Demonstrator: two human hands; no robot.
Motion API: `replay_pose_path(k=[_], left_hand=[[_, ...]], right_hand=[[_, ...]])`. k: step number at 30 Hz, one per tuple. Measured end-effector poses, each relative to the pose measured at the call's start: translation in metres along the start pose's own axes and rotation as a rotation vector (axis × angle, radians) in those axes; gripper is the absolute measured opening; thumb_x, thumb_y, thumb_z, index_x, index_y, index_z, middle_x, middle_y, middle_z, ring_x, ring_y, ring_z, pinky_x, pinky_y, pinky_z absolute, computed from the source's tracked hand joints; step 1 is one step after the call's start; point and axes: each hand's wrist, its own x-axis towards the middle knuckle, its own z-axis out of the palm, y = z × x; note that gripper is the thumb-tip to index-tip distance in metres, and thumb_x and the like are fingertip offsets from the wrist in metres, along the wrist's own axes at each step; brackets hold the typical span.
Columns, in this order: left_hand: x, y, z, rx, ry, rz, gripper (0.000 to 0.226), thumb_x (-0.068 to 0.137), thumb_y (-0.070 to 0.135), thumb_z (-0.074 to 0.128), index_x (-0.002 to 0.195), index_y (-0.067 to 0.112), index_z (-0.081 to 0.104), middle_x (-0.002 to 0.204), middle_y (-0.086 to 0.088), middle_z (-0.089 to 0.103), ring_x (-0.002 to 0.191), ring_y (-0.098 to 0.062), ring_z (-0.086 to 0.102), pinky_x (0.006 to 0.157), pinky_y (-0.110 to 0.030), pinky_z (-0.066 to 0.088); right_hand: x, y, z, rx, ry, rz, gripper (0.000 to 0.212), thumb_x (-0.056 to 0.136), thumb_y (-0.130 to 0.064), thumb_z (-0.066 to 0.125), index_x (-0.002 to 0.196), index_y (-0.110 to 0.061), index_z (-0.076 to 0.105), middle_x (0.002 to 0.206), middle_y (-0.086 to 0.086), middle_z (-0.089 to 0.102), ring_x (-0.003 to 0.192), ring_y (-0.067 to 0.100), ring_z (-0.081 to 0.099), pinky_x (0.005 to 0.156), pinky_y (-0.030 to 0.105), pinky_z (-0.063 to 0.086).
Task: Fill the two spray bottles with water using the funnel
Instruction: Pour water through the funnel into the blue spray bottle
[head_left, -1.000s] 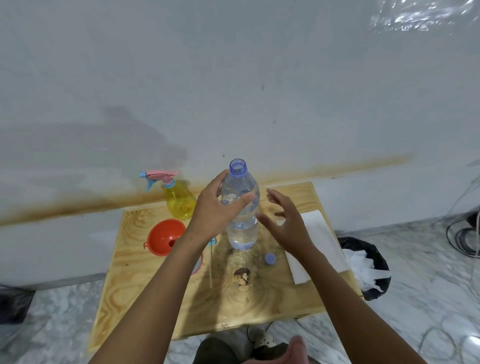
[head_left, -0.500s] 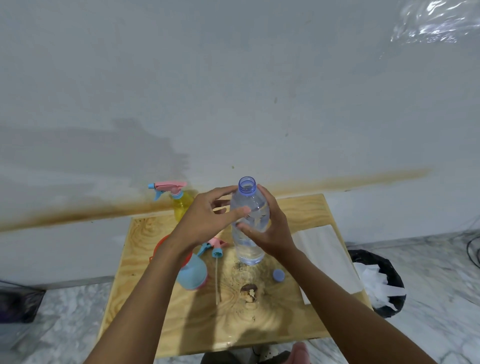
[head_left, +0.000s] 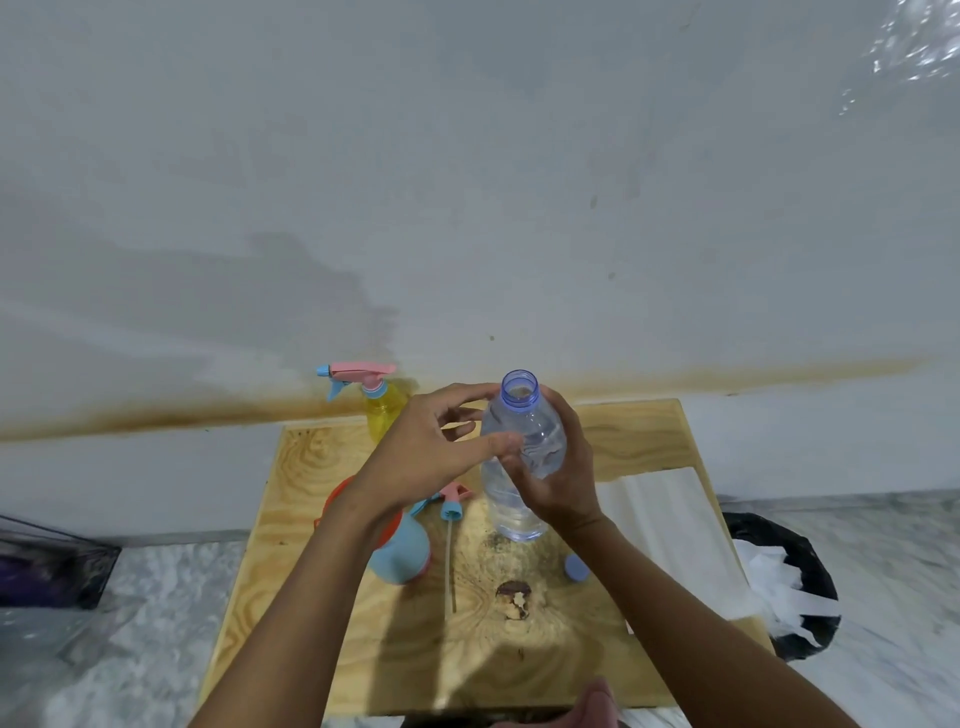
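Standing at the counter's (head_left: 623, 431) upper left is the yellow spray bottle (head_left: 382, 410); funnel (head_left: 335, 493) and blue spray bottle (head_left: 402, 556) sit lower, left of centre. The left hand's (head_left: 421, 457) grip is apart, thumb touching the central water bottle (head_left: 540, 436); the right hand's (head_left: 563, 478) grip clamps it.

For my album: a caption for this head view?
Right hand grips an uncapped water bottle, left hand beside it, at a wooden table.

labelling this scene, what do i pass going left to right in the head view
blue spray bottle → water bottle → blue cap → white paper → black bin
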Motion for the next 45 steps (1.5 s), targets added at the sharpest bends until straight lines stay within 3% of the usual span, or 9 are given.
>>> replay_pose_path(k=[7,14,17,20,25,29,33,40,45], left_hand=[[-0.007,0.007,-0.008,-0.059,0.046,0.007,0.048,0.068,0.047,0.077,0.114,0.045,0.065,0.112,0.021,0.072,0.107,-0.002,0.066,0.093,-0.023,0.054],[-0.033,-0.004,-0.043,-0.083,0.199,-0.009,0.051,0.075,0.037,0.075,0.124,0.027,0.065,0.114,0.009,0.073,0.106,-0.003,0.068,0.090,-0.020,0.055],[-0.048,-0.034,-0.060,0.023,0.378,-0.097,0.037,0.085,0.033,0.074,0.121,0.028,0.067,0.112,0.012,0.071,0.101,-0.002,0.068,0.086,-0.019,0.052],[-0.063,-0.075,-0.066,0.086,0.524,-0.252,0.035,0.089,0.036,0.071,0.122,0.025,0.067,0.114,0.004,0.068,0.099,-0.010,0.066,0.080,-0.029,0.054],[-0.079,-0.119,-0.060,0.112,0.554,-0.418,0.042,0.093,0.034,0.065,0.132,0.019,0.061,0.125,-0.009,0.063,0.105,-0.026,0.064,0.088,-0.033,0.048],[-0.086,-0.125,-0.055,0.144,0.537,-0.434,0.040,0.096,0.033,0.061,0.132,0.019,0.061,0.111,-0.003,0.064,0.103,-0.017,0.059,0.087,-0.027,0.040],[-0.088,-0.126,-0.050,0.145,0.569,-0.395,0.033,0.096,0.027,0.060,0.128,0.017,0.066,0.102,0.000,0.064,0.094,-0.016,0.059,0.085,-0.024,0.039],[-0.089,-0.129,-0.047,0.127,0.641,-0.305,0.024,0.096,0.016,0.061,0.115,0.011,0.073,0.089,0.003,0.066,0.077,-0.014,0.061,0.078,-0.025,0.047],[-0.087,-0.135,-0.047,0.089,0.658,-0.299,0.022,0.094,0.016,0.063,0.112,0.011,0.075,0.085,0.001,0.069,0.080,-0.019,0.067,0.083,-0.037,0.058]], right_hand=[[0.009,-0.013,0.001,0.005,-0.043,-0.003,0.067,0.086,-0.054,0.066,0.136,-0.015,0.044,0.127,0.003,0.063,0.115,0.014,0.064,0.092,0.034,0.055],[0.011,-0.041,0.001,-0.010,-0.163,-0.059,0.068,0.081,-0.046,0.069,0.140,-0.026,0.040,0.123,-0.013,0.061,0.104,0.007,0.066,0.087,0.023,0.054],[0.009,-0.052,0.003,-0.020,-0.239,-0.078,0.068,0.080,-0.046,0.069,0.139,-0.033,0.040,0.116,-0.004,0.066,0.095,0.000,0.065,0.085,0.016,0.051],[0.004,-0.063,0.005,-0.011,-0.304,-0.045,0.067,0.078,-0.045,0.070,0.137,-0.036,0.042,0.112,-0.020,0.063,0.097,-0.014,0.060,0.085,0.004,0.044],[-0.007,-0.072,0.009,-0.005,-0.403,0.004,0.065,0.077,-0.047,0.071,0.135,-0.043,0.041,0.103,-0.026,0.065,0.096,-0.005,0.064,0.085,0.008,0.046],[-0.018,-0.078,0.008,-0.021,-0.466,0.054,0.059,0.078,-0.050,0.070,0.129,-0.054,0.041,0.119,-0.034,0.057,0.106,-0.012,0.061,0.083,0.005,0.046],[-0.029,-0.076,0.005,-0.049,-0.515,0.104,0.060,0.082,-0.038,0.077,0.129,-0.053,0.041,0.112,-0.040,0.060,0.105,-0.014,0.061,0.083,0.005,0.046],[-0.043,-0.071,0.006,-0.094,-0.608,0.159,0.060,0.080,-0.051,0.074,0.130,-0.055,0.041,0.120,-0.023,0.063,0.103,-0.005,0.067,0.086,0.012,0.051],[-0.046,-0.067,0.007,-0.117,-0.640,0.199,0.059,0.082,-0.038,0.076,0.127,-0.055,0.041,0.111,-0.024,0.064,0.094,-0.007,0.067,0.079,0.007,0.048]])
